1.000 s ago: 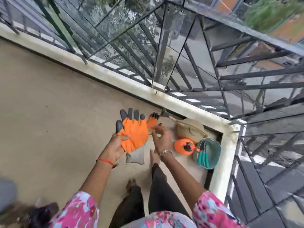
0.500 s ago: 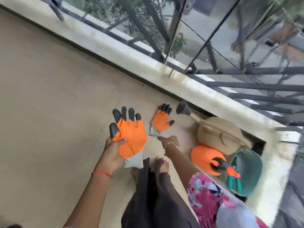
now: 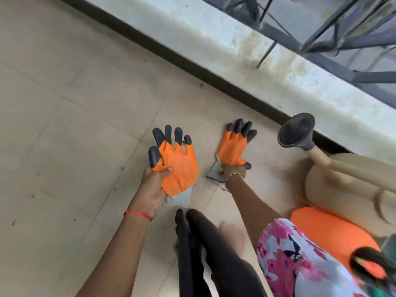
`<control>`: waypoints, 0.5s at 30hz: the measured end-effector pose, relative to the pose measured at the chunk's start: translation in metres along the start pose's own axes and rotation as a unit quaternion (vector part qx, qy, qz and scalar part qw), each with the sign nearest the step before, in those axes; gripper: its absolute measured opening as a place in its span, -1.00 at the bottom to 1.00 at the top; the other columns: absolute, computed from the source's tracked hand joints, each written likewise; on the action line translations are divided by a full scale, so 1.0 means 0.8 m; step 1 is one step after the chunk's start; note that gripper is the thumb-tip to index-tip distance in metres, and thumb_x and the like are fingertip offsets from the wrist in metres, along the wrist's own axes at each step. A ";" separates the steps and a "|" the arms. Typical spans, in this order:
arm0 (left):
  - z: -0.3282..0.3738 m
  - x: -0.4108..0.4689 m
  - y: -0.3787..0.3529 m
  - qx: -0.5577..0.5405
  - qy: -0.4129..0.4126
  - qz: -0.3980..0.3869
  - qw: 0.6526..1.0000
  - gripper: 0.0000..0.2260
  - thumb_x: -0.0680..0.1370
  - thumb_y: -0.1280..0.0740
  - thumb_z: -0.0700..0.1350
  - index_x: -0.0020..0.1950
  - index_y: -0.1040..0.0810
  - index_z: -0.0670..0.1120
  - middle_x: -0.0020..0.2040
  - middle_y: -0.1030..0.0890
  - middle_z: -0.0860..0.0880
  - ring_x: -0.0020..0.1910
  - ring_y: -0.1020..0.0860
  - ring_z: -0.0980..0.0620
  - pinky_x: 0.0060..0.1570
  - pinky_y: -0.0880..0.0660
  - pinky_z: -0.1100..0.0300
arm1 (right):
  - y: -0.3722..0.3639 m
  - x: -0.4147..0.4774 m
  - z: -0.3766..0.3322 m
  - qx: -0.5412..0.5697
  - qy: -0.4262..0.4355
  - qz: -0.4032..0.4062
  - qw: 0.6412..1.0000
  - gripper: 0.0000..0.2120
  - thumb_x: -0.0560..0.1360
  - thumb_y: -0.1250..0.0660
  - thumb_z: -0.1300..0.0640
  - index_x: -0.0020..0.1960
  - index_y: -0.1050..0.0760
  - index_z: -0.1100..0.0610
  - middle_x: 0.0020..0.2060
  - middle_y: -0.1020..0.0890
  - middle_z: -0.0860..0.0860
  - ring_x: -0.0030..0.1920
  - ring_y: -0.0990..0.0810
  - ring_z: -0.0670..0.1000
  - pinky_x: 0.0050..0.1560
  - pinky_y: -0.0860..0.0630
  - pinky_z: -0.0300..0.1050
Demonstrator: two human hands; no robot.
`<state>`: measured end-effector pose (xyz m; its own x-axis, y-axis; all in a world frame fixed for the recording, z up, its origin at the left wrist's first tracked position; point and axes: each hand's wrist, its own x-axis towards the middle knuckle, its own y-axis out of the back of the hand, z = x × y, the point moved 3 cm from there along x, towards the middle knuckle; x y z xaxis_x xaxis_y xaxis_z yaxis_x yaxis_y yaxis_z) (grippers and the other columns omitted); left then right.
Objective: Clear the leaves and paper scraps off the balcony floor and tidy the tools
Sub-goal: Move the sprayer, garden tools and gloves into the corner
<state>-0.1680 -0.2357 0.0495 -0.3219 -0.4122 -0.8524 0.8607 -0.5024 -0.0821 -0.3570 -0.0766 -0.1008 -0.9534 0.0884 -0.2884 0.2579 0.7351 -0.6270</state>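
My left hand (image 3: 153, 185) holds up an orange work glove (image 3: 177, 166) with black fingertips, thumb pressed across its palm, above the tiled balcony floor (image 3: 64, 125). A second matching glove (image 3: 234, 146) lies flat on the floor to its right. My right hand (image 3: 233, 170) is down on that glove's grey cuff, fingers curled onto it; the fingertips are hidden behind the hand. No leaves or paper scraps show on the tiles here.
A beige watering can (image 3: 342, 185) with a dark rose head (image 3: 296, 130) lies at the right by the stained ledge (image 3: 235, 46). An orange round sprayer (image 3: 330, 230) sits below it. Metal railing (image 3: 342, 39) runs above the ledge. My legs and bare feet fill the bottom middle.
I have bent closer to the floor. My right hand moved forward from short of the second glove onto its cuff. The left hand still holds the first glove.
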 end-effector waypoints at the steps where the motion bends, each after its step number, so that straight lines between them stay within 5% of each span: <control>1: 0.005 -0.011 -0.002 -0.006 0.002 -0.006 1.000 -0.65 0.57 -0.16 -0.39 0.33 -0.41 -0.15 0.20 -0.53 -0.13 0.16 -0.51 -0.12 0.10 -0.43 -0.03 | 0.011 0.005 -0.017 -0.162 0.026 0.007 0.986 -0.27 0.16 -0.07 -0.49 0.00 -0.18 0.11 -0.07 -0.30 -0.07 -0.04 -0.33 -0.13 0.11 -0.20 -0.21; 2: 0.010 -0.020 -0.003 -0.011 0.008 -0.001 1.000 -0.65 0.58 -0.16 -0.38 0.33 -0.41 -0.13 0.21 -0.52 -0.13 0.15 -0.51 -0.10 0.13 -0.42 -0.05 | -0.001 -0.006 -0.036 -0.338 0.048 -0.005 0.940 -0.42 0.30 -0.08 -0.38 -0.07 -0.21 0.14 -0.12 -0.31 -0.14 -0.07 -0.37 -0.28 0.07 -0.23 -0.40; 3: 0.018 -0.036 -0.006 -0.024 0.017 0.004 1.000 -0.65 0.58 -0.15 -0.38 0.33 -0.41 -0.12 0.23 -0.52 -0.12 0.16 -0.51 -0.10 0.15 -0.41 -0.06 | -0.028 -0.035 -0.046 -0.380 -0.084 -0.040 0.920 -0.68 0.42 -0.14 -0.16 -0.15 -0.29 0.11 -0.20 -0.35 -0.17 -0.18 -0.41 -0.31 -0.08 -0.30 -0.47; 5: 0.035 -0.072 -0.011 -0.049 0.024 -0.003 0.999 -0.64 0.59 -0.15 -0.37 0.34 -0.41 -0.12 0.26 -0.51 -0.13 0.20 -0.50 -0.11 0.18 -0.41 -0.08 | -0.081 -0.085 -0.096 -0.377 -0.275 0.071 0.881 -0.94 0.44 -0.25 0.30 -0.21 -0.47 0.21 -0.33 -0.44 -0.02 -0.35 -0.40 -0.10 -0.33 -0.37 -0.32; 6: 0.048 -0.094 -0.016 -0.063 0.024 -0.012 0.998 -0.64 0.59 -0.15 -0.36 0.34 -0.41 -0.12 0.26 -0.51 -0.13 0.20 -0.50 -0.11 0.17 -0.42 -0.08 | -0.107 -0.097 -0.128 -0.419 -0.307 0.073 0.851 -0.92 0.41 -0.28 0.40 -0.12 -0.52 0.32 -0.32 -0.46 0.03 -0.36 -0.39 -0.05 -0.34 -0.36 -0.25; 8: 0.076 -0.143 -0.026 -0.066 0.016 -0.019 0.997 -0.67 0.59 -0.15 -0.36 0.31 -0.43 -0.11 0.21 -0.54 -0.11 0.14 -0.53 -0.08 0.08 -0.47 -0.03 | -0.167 -0.111 -0.187 -0.421 -0.317 0.004 0.850 -0.81 0.37 -0.28 0.46 -0.03 -0.53 0.36 -0.27 -0.49 0.06 -0.31 -0.43 0.01 -0.30 -0.38 -0.20; 13: 0.162 -0.276 -0.052 -0.094 -0.011 -0.049 0.994 -0.71 0.60 -0.12 -0.31 0.20 -0.47 -0.01 0.05 -0.61 -0.01 -0.07 -0.62 0.10 -0.18 -0.56 0.18 | -0.345 -0.163 -0.335 -0.418 -0.314 -0.256 0.813 -0.70 0.38 -0.23 0.51 0.00 -0.53 0.22 -0.24 -0.61 0.03 -0.30 -0.58 -0.10 -0.22 -0.50 -0.28; 15: 0.194 -0.320 -0.061 -0.138 -0.012 -0.095 0.986 -0.70 0.59 -0.10 -0.31 0.22 -0.47 -0.04 -0.02 -0.65 0.00 -0.12 -0.65 0.09 -0.27 -0.58 0.23 | -0.414 -0.188 -0.402 -0.409 -0.320 -0.382 0.764 -0.66 0.40 -0.23 0.52 0.02 -0.55 0.17 -0.30 -0.63 -0.05 -0.34 -0.57 -0.15 -0.28 -0.49 -0.33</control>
<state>-0.1889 -0.2239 0.3522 -0.4948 -0.3501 -0.7954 0.8569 -0.3487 -0.3796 -0.3498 -0.1170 0.3832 -0.4370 -0.7310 -0.5240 -0.7697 0.6054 -0.2026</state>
